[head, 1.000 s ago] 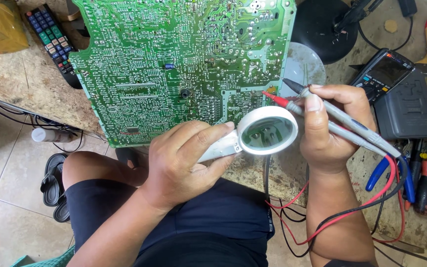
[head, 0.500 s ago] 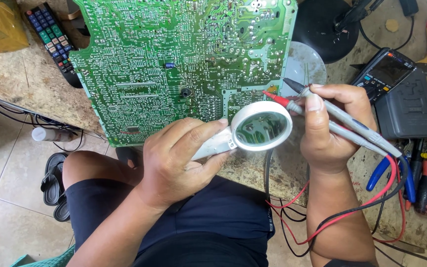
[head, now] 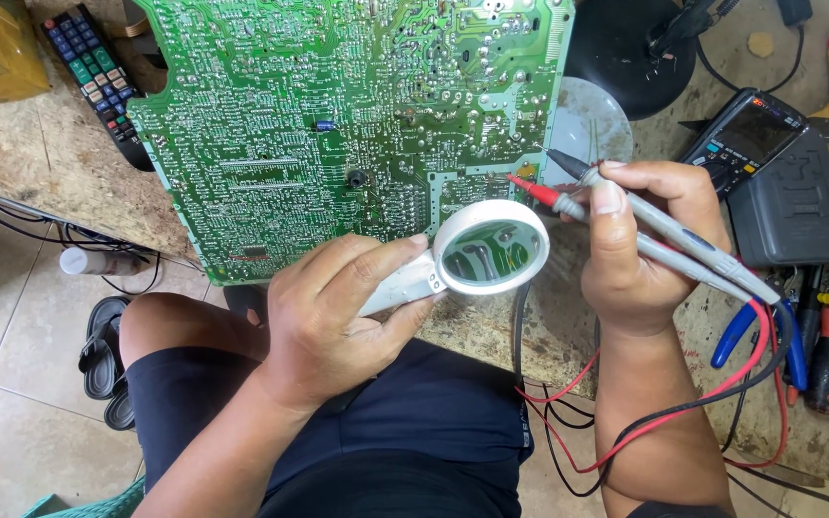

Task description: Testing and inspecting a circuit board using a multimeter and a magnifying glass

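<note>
Green board: the large circuit board (head: 338, 125) lies solder side up on our stone-topped bench (head: 40, 163), its lower right corner nearest both our hands.
Left hand: our left hand (head: 338, 326) is closed around the white handle of the magnifying glass (head: 489, 251), holding the lens just over the board's lower right edge, where enlarged solder tracks show through the glass.
Right hand: our right hand (head: 640, 245) is closed on both meter probes at once, the red-tipped probe (head: 541, 194) and the black-tipped probe (head: 568, 163), pinched like a pair of pens with the thumb on top.
Probe tips: both tips point left towards the board's edge beside the lens; we cannot tell whether either touches a pad.
Leads: red and black wires (head: 702, 403) loop down from the probes past our wrist.
Meter: the handheld multimeter (head: 746, 134) leans on a dark case to our right, near the hand.
Doing it well: we judge that we should keep the lens level and steady, keep the two tips apart so they bridge only the chosen points, and rest the right wrist on the bench edge.
Nearby: a remote control (head: 93, 82) lies at the bench's upper left, well apart.
</note>
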